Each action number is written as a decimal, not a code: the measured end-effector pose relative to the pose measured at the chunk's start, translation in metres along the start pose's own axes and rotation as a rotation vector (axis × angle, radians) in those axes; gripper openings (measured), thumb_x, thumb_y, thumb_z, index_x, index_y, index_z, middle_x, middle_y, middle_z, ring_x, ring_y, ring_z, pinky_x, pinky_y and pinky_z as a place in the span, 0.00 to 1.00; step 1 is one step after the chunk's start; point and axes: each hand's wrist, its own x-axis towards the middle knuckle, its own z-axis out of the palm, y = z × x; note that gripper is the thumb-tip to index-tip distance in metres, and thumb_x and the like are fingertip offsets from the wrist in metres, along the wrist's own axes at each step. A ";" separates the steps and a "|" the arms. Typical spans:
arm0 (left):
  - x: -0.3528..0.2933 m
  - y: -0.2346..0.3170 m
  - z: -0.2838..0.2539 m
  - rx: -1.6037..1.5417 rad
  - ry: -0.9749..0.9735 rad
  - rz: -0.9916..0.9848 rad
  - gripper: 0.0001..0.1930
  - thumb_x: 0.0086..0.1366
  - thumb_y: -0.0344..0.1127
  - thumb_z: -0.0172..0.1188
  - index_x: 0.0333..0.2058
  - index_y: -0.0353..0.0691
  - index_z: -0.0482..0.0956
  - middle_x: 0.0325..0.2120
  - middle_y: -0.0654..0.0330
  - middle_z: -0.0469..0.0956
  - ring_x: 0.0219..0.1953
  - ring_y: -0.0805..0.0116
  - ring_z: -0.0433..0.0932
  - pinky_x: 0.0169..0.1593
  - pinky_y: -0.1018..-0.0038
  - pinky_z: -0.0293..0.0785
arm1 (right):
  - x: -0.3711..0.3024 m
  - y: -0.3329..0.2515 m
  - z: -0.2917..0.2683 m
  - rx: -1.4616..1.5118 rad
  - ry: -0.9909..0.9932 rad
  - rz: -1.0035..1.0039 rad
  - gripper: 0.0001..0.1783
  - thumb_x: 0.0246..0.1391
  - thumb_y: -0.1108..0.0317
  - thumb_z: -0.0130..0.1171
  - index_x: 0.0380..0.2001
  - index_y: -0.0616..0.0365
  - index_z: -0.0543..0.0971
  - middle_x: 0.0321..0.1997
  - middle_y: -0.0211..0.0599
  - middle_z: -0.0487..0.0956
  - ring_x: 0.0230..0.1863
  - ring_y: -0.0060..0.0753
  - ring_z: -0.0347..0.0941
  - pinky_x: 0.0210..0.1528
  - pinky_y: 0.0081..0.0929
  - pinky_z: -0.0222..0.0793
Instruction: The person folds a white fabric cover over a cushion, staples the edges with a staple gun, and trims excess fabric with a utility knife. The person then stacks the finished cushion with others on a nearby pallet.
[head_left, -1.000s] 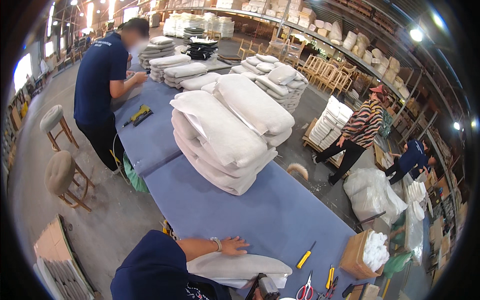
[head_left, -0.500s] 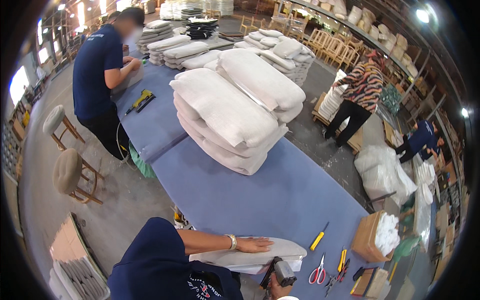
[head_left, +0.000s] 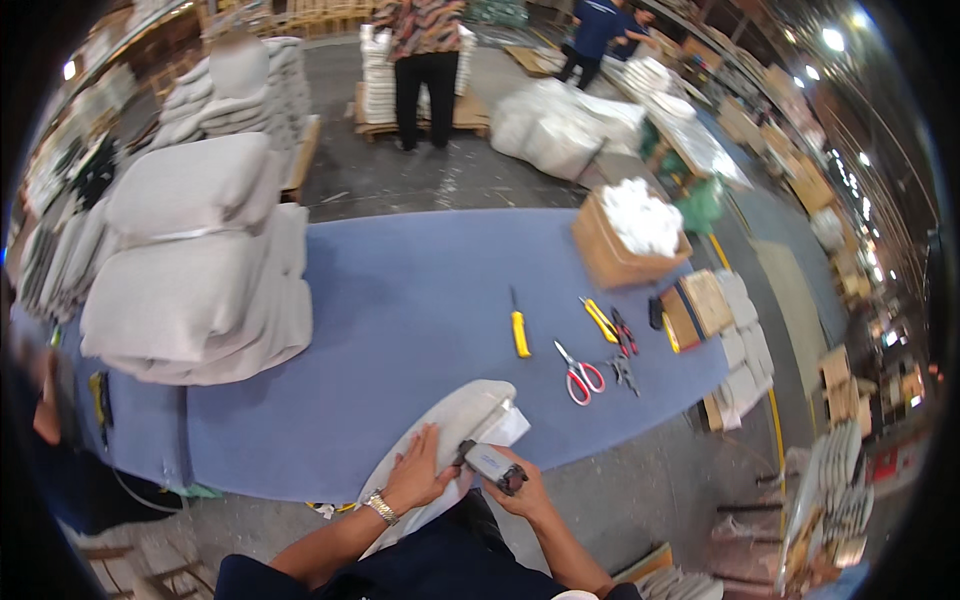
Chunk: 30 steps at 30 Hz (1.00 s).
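A light grey fabric-covered cushion (head_left: 465, 408) lies at the table's near edge, with white material (head_left: 505, 426) showing along its right side. My left hand (head_left: 416, 472) rests flat on the cushion, fingers spread, with a metal-band watch (head_left: 381, 506) on the wrist. In my right hand (head_left: 524, 492) is a grey and black staple gun (head_left: 492, 466), its nose against or close to the cushion's edge; contact is hard to make out. My fingers wrap its handle, partly hidden.
Red-handled scissors (head_left: 579, 378), a yellow screwdriver (head_left: 519, 330), yellow cutters (head_left: 600, 320) and red pliers (head_left: 625, 335) lie on the blue table (head_left: 400, 300). Stacked cushions (head_left: 190, 270) rise at left. A cardboard box (head_left: 610, 250) holds white stuffing. Another person (head_left: 425, 70) stands beyond.
The view has swung right. The staple gun now stands closer to my left hand at the cushion's edge. My left hand remains flat on the cushion.
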 end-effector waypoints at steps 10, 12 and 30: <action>-0.007 0.000 -0.003 0.059 0.070 -0.011 0.46 0.68 0.48 0.63 0.74 0.29 0.49 0.73 0.35 0.56 0.75 0.38 0.57 0.71 0.45 0.61 | -0.001 -0.019 0.002 -0.003 -0.063 -0.026 0.39 0.46 0.69 0.70 0.66 0.51 0.74 0.52 0.48 0.81 0.57 0.55 0.78 0.59 0.39 0.75; -0.011 -0.008 -0.001 0.081 0.108 0.049 0.45 0.68 0.48 0.62 0.73 0.27 0.51 0.72 0.35 0.58 0.74 0.39 0.59 0.71 0.49 0.62 | -0.003 -0.013 0.009 -0.009 -0.072 -0.033 0.40 0.47 0.68 0.70 0.67 0.51 0.74 0.53 0.49 0.81 0.57 0.54 0.78 0.60 0.39 0.74; -0.009 0.000 -0.007 0.110 0.142 0.068 0.46 0.65 0.40 0.67 0.73 0.26 0.52 0.70 0.35 0.61 0.72 0.39 0.63 0.72 0.58 0.64 | 0.000 -0.036 0.005 0.028 -0.038 -0.040 0.33 0.50 0.70 0.70 0.62 0.62 0.77 0.58 0.53 0.83 0.56 0.51 0.83 0.56 0.36 0.77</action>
